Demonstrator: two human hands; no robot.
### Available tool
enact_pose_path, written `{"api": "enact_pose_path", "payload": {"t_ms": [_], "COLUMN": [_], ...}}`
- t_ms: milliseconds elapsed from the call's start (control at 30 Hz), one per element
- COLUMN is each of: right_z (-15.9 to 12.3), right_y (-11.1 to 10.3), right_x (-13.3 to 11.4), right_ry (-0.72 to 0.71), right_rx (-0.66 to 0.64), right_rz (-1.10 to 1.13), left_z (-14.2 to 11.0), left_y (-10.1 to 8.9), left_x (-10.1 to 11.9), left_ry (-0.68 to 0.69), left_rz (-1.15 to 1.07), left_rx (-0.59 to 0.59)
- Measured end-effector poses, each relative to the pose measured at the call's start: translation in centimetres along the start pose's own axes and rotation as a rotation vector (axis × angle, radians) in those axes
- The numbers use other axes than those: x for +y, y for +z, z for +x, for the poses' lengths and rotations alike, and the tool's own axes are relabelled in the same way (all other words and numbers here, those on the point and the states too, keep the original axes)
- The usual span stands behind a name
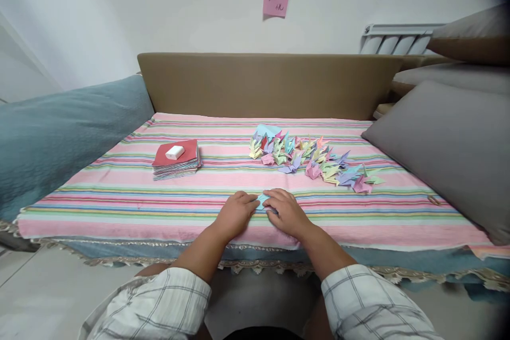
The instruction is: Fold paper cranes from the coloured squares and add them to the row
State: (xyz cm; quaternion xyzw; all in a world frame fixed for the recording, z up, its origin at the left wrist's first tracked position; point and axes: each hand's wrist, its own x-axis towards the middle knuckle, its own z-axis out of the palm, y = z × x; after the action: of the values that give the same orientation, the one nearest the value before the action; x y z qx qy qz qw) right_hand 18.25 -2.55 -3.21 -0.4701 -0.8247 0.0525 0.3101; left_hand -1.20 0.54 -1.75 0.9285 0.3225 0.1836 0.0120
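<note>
The small blue paper (pixel 262 201), probably light, crisp and easily creased, best held by its edges, lies on the striped cloth (pixel 119 207) between the left hand (pixel 238 212), fingers together, and right hand (pixel 287 213), fingers slightly spread, any pinch unclear, paper cranes (pixel 313 169) beyond.

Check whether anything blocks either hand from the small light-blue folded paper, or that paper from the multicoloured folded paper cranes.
Nothing visible does. The left hand and right hand both touch the light-blue paper. Beyond the right hand's fingers, only pink, multicolour-striped cloth lies between it and the paper cranes.
</note>
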Motion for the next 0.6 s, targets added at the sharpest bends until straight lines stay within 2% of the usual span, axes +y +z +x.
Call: {"api": "enact_pose_path", "payload": {"t_ms": [133, 433, 600], "right_z": [-0.01, 0.5, 0.62], "right_y": [0.05, 0.59, 0.59], "right_x": [-0.3, 0.09, -0.09], "right_ry": [0.015, 0.06, 0.076], "right_rx": [-0.035, -0.044, -0.05], "right_rz": [0.006, 0.024, 0.027], "left_z": [0.01, 0.1, 0.15], "left_y": [-0.13, 0.23, 0.01], "left_x": [-0.54, 0.0, -0.4], "left_ry": [0.014, -0.101, -0.081], "left_rz": [-0.019, -0.057, -0.099], "left_rx": [-0.011, 0.0, -0.017]}}
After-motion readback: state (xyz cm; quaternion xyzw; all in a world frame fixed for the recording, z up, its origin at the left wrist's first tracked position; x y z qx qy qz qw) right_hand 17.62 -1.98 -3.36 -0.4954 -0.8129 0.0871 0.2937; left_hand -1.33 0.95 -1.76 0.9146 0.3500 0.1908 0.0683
